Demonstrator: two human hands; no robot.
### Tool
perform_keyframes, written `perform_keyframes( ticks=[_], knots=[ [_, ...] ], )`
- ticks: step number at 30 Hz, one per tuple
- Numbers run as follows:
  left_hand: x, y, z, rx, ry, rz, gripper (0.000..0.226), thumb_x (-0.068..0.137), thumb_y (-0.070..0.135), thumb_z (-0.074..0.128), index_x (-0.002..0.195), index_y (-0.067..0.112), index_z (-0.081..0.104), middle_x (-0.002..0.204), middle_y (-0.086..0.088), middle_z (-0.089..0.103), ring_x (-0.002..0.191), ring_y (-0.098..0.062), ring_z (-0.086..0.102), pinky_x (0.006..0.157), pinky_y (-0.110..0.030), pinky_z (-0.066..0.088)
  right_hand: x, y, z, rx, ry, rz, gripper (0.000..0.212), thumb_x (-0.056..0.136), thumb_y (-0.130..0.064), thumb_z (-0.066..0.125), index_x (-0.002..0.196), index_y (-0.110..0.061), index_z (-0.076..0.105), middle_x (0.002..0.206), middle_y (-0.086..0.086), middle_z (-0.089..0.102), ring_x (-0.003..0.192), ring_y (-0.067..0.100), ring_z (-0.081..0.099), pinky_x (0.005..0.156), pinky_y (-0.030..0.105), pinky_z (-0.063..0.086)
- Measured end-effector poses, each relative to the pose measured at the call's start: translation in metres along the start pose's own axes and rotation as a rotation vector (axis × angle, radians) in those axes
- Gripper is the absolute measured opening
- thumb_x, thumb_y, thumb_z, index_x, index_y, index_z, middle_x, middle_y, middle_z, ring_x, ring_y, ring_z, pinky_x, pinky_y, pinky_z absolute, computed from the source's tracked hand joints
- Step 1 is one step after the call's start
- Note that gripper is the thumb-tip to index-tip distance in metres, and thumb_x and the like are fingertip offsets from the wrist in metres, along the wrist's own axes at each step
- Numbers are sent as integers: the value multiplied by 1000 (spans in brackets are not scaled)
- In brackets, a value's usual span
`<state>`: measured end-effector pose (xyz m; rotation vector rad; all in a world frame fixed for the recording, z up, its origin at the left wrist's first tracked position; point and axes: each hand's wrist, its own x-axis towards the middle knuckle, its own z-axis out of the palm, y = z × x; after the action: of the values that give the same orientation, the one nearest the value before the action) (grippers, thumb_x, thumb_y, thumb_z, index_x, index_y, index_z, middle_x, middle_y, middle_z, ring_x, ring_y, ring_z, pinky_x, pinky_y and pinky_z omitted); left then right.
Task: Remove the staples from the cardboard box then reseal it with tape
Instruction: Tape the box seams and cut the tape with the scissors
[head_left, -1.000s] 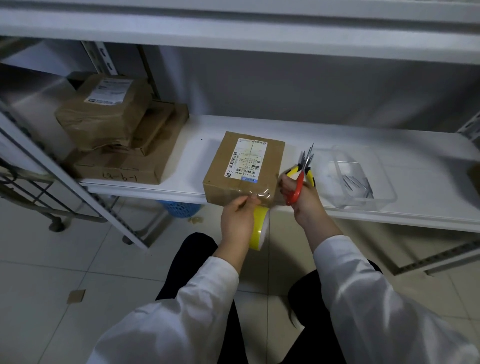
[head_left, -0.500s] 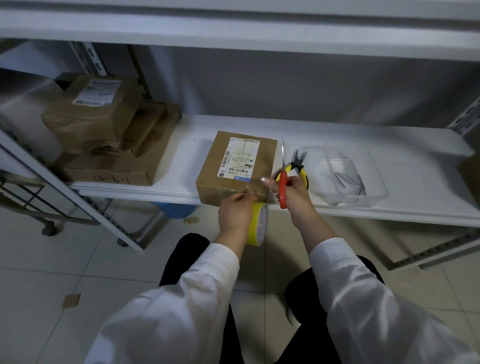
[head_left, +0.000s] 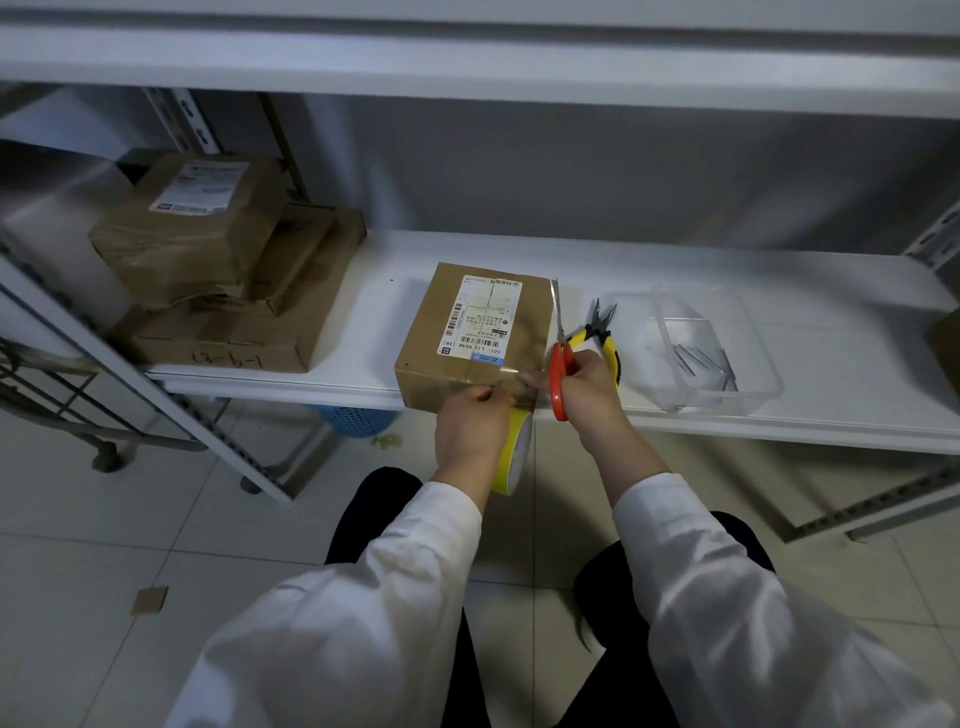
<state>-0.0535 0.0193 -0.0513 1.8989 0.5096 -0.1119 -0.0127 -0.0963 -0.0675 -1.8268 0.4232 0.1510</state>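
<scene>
A small brown cardboard box (head_left: 441, 332) with a white shipping label sits at the front edge of the white shelf (head_left: 727, 265). Clear tape runs over its top and down its front face. My left hand (head_left: 470, 426) pinches the tape at the box's front, and a yellow-cored tape roll (head_left: 514, 449) hangs below the shelf edge beside that hand. My right hand (head_left: 589, 387) grips red-handled scissors (head_left: 561, 369), blades pointing up along the box's right side. One right finger presses the tape on the front face.
Yellow-handled pliers (head_left: 605, 335) lie on the shelf behind my right hand. A clear plastic tray (head_left: 763, 374) holding metal staples stands to the right. Stacked brown parcels (head_left: 208, 270) fill the shelf's left end. A blue basket (head_left: 348, 415) sits under the shelf.
The scissors have swung from tilted right to upright beside the box's right edge. My right hand has shifted left onto the taped front face. My left hand keeps its hold on the tape.
</scene>
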Motion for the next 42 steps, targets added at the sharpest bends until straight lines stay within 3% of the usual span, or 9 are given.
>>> perform_keyframes(
  ticks=[11, 20, 26, 28, 30, 32, 34, 38, 42],
  knots=[
    [3, -7, 2, -237, -44, -205, 13, 83, 36, 61, 76, 29, 53, 88, 1, 59, 92, -24, 56, 95, -42, 46, -2, -5, 0, 92, -76, 135, 47, 76, -35, 76, 106, -12, 48, 93, 2, 55, 89, 20, 52, 77, 29, 39],
    [14, -8, 2, -320, -69, -258, 31, 84, 40, 57, 111, 24, 52, 106, -2, 61, 100, -24, 57, 97, -40, 45, 6, -5, 17, 18, -39, 103, 66, 62, -40, 84, 112, -6, 58, 102, 6, 66, 96, 25, 63, 89, 37, 53],
    [17, -3, 6, -332, -51, -238, 44, 88, 50, 50, 123, 23, 50, 112, -2, 58, 106, -26, 54, 98, -40, 42, -9, -4, 3, 134, 133, -189, 49, 66, -23, 84, 101, -15, 52, 88, -2, 62, 82, 15, 61, 74, 28, 52],
    [20, -3, 10, -372, -66, -250, 58, 81, 64, 46, 123, 25, 51, 116, -2, 61, 108, -27, 57, 101, -45, 43, -13, -7, 4, 71, 75, -291, 48, 66, -19, 84, 99, -19, 50, 94, 0, 62, 83, 16, 60, 77, 28, 52],
    [37, -17, 21, -452, -108, -296, 72, 67, 76, 43, 118, 27, 57, 115, -5, 65, 106, -28, 61, 100, -48, 45, -15, -11, 5, -93, 23, -361, 46, 69, -20, 82, 100, -19, 49, 90, -8, 58, 78, 7, 56, 66, 13, 44],
    [32, -10, 15, -497, -189, -309, 55, 76, 67, 46, 99, 22, 65, 99, -9, 69, 96, -27, 64, 94, -44, 49, -13, -12, 6, -257, 30, -427, 43, 73, -20, 79, 103, -15, 49, 86, -10, 54, 75, 11, 51, 56, 15, 33],
    [19, -2, 2, -502, -319, -263, 27, 91, 37, 48, 80, 18, 63, 76, -6, 66, 77, -23, 62, 79, -34, 50, -9, -11, 6, -320, 41, -462, 43, 75, -19, 77, 107, -10, 50, 90, -7, 53, 81, 15, 52, 58, 17, 33],
    [14, -13, -2, -540, -539, -86, 19, 87, 4, 48, 86, 16, 61, 75, -2, 65, 76, -18, 59, 66, -27, 48, -6, -7, 4, -329, 32, -492, 38, 77, -16, 75, 105, -7, 51, 88, -6, 53, 80, 15, 50, 63, 15, 32],
    [10, -16, -4, -536, -579, -13, 24, 73, 1, 62, 93, 15, 61, 81, -3, 66, 75, -16, 64, 69, -27, 50, -3, -8, 4, -341, 28, -496, 42, 73, -18, 80, 101, -8, 51, 85, -4, 54, 76, 16, 49, 63, 20, 35]
  ],
)
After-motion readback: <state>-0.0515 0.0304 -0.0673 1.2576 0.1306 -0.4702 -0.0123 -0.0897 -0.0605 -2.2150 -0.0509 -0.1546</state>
